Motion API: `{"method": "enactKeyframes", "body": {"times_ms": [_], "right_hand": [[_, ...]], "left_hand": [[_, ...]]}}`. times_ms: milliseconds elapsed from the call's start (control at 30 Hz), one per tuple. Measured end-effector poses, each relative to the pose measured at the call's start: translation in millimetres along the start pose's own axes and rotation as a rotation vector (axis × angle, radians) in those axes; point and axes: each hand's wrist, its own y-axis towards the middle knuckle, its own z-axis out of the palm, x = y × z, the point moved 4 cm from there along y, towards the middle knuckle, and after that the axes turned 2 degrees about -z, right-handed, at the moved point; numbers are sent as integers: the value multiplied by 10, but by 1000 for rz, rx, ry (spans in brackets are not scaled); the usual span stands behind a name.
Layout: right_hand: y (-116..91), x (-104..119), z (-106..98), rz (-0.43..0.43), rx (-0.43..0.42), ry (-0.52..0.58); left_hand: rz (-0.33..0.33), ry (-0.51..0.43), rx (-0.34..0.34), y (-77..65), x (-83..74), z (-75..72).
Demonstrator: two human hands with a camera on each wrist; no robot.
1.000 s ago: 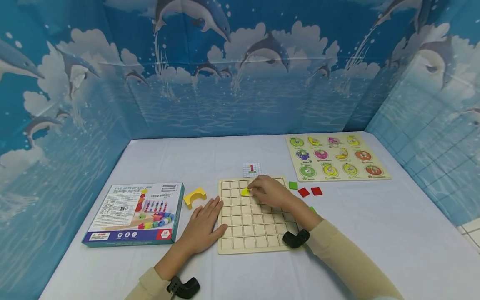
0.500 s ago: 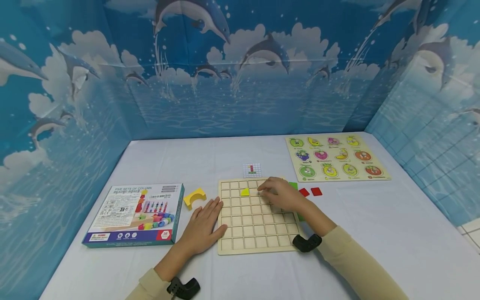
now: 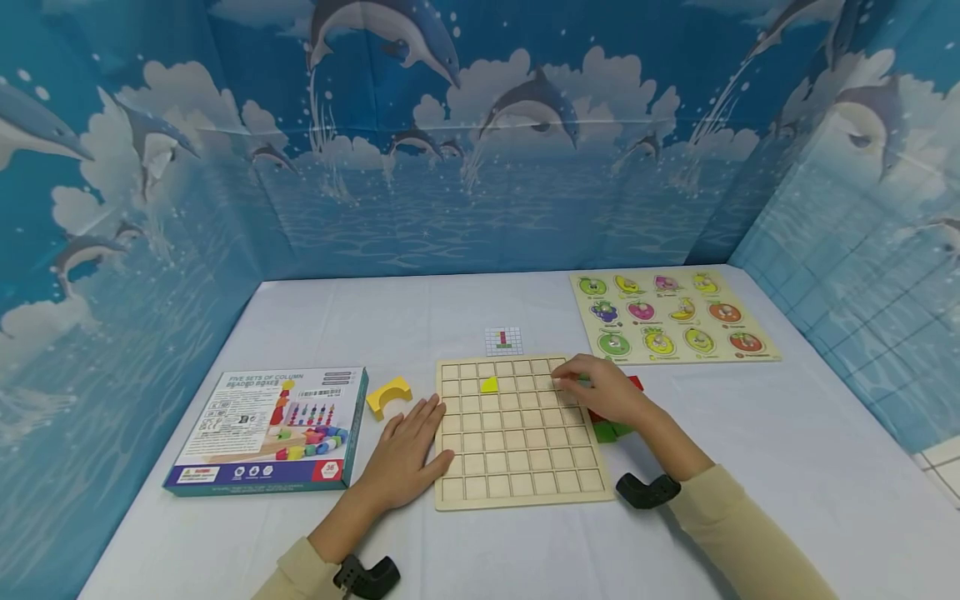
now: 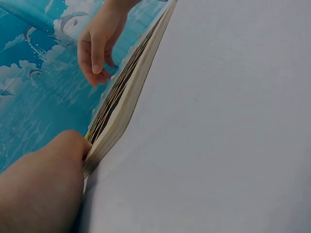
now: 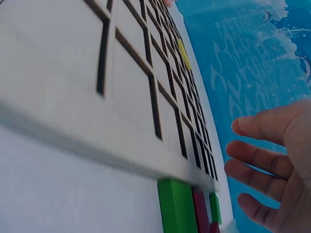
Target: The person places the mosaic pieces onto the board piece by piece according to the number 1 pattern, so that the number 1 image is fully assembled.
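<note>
A wooden grid board [image 3: 517, 483] lies on the white table, with one yellow tile [image 3: 489, 385] in a cell near its upper left. My left hand [image 3: 405, 454] rests flat on the cloth, its fingers straight and the fingertips and thumb at the board's left edge. Over the board's upper right edge hovers my right hand [image 3: 603, 392], its fingers loosely bent with nothing between them, as the right wrist view also shows. Partly hidden beneath that hand are red tiles [image 3: 637, 382] and green tiles [image 3: 606, 432] beside the board. The green block [image 5: 176, 206] shows close to the board's rim.
A small pattern card [image 3: 503, 341] sits just beyond the board. To the left are a yellow arch block [image 3: 390, 396] and a bead-set box [image 3: 266, 429]. A fruit picture board [image 3: 675, 317] lies at the back right. Blue dolphin cloth [image 3: 480, 208] hangs behind.
My right hand has let go of the yellow tile, leaving it in its cell, and has moved right to the tiles beside the board. My left hand has stayed put.
</note>
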Motion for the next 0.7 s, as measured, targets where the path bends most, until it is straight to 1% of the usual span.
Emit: {"method": "enactKeyframes", "body": {"times_ms": [300,533,700], "right_hand": [[-124,-193,-144,49,-48,-21],[-218,-286,-251,134,-58,-19],[-298,-379,-344,163,-88,-32]], "left_hand": [[0,-2,-13,-7,1,0],[-7,6,-3,-7,3,4],[-6,7,-2,-5,0,4]]}}
